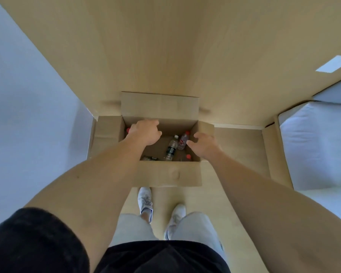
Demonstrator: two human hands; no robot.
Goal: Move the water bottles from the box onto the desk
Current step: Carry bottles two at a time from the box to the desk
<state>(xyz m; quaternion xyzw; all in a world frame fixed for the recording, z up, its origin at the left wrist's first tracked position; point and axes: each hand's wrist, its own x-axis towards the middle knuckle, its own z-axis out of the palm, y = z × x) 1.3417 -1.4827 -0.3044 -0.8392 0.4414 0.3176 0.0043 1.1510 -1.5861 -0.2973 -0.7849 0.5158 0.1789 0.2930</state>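
Head view, looking down. The open cardboard box [166, 174] is sitting on the pale wood floor, all four flaps folded outward; it serves as the landmark for this entry.

Inside the box, a white-capped bottle with a dark label [171, 147] is lying on the bottom near the middle. Just beside it, toward the box's right wall, a red-capped bottle with a red label [183, 141] is lying tilted. Another red cap [188, 156] is showing near the box's front right corner; the body under it is too dark to make out. A further red cap [128, 130] is peeking out at the box's left wall, partly hidden by the left wrist. A dark-labelled bottle [149, 158] is lying at the front left of the box, mostly covered by the left forearm.

The left hand [146, 133] is hanging over the box's rear left part, fingers curled loosely downward, holding nothing. The right hand [202, 144] is hovering at the box's right wall, fingers and thumb spread and slightly bent, thumb tip close to the red-labelled bottle; contact cannot be told.

The desk [165, 46] is lying beyond the box's rear flap. In front of the box, two white shoes [145, 201] are standing on the floor.
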